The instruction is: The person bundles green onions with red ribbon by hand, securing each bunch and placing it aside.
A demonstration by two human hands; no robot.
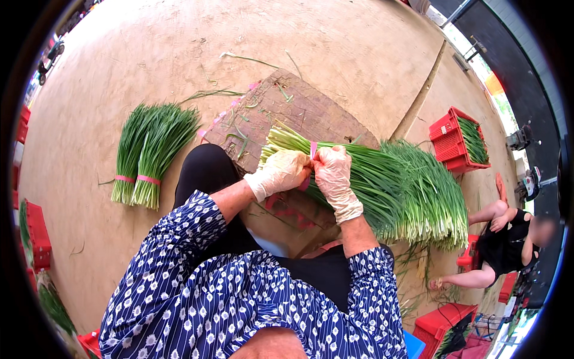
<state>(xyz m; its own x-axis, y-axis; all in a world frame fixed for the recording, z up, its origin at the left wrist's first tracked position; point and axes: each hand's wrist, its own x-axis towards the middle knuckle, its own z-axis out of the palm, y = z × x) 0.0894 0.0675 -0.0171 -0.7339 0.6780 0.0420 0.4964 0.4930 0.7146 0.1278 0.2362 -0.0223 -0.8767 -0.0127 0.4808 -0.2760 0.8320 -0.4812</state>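
Note:
A bundle of green chives (365, 173) lies across the wooden board (311, 105) in front of me, pale stem ends to the left and leaves to the right. Around it near the stems runs a pink band (313, 149). My left hand (288, 170), in a thin whitish glove, is closed at the band on the stem side. My right hand (335, 176), gloved too, pinches the band from the leaf side. Both sets of fingers nearly meet over the bundle. The band's lower part is mostly hidden behind the hands.
Two pink-banded chive bundles (158, 143) lie on the floor at left. A large loose heap of chives (427, 197) spreads at right. Beyond it stands a red crate (449, 140) holding greens. A person in black (508, 242) sits far right. Another red crate (37, 236) is far left.

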